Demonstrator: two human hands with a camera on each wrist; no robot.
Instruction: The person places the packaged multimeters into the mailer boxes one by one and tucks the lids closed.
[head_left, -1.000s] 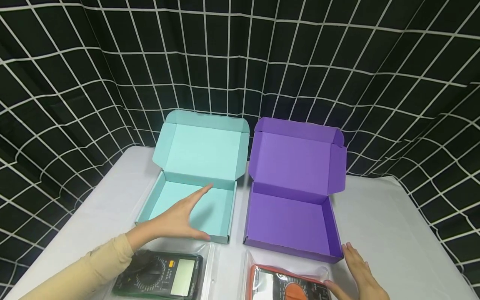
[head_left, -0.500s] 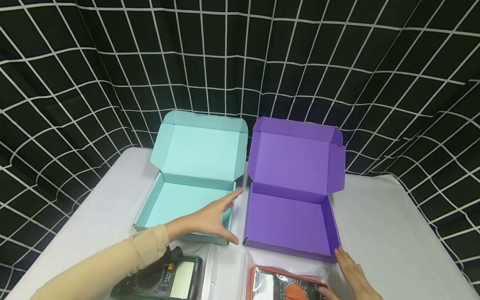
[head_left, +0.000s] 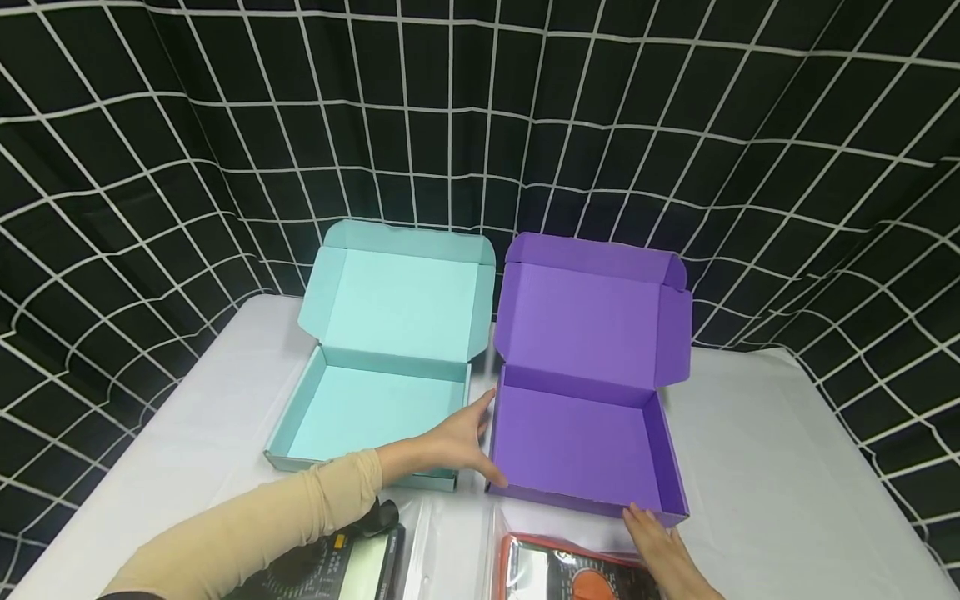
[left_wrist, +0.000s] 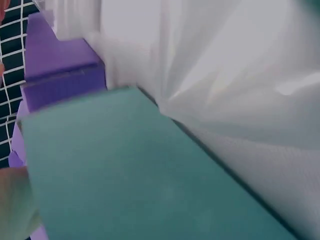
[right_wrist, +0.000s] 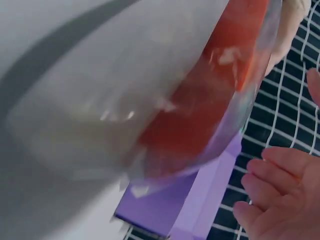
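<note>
My left hand (head_left: 461, 437) reaches across the teal box's front right corner, thumb and fingers spread, at the left side and front left corner of the purple box (head_left: 573, 446). My right hand (head_left: 667, 554) has its fingertips by the purple box's front right edge, fingers extended. In the right wrist view that hand (right_wrist: 280, 192) is seen with nothing held. Both hands look near or touching the purple box; firm contact is unclear. Its lid stands raised. Close to the front lies a red-edged multimeter (head_left: 551, 575) in a clear bag, partly under my right hand.
A teal box (head_left: 375, 408), lid raised, stands left of the purple one. A dark multimeter (head_left: 363, 562) in a clear bag lies at front left, partly covered by my left sleeve (head_left: 262, 533). A black grid-patterned curtain (head_left: 450, 117) hangs behind the white table (head_left: 787, 467).
My left hand has moved right from over the teal box to the purple box's left side. My right hand has shifted left along the purple box's front right corner.
</note>
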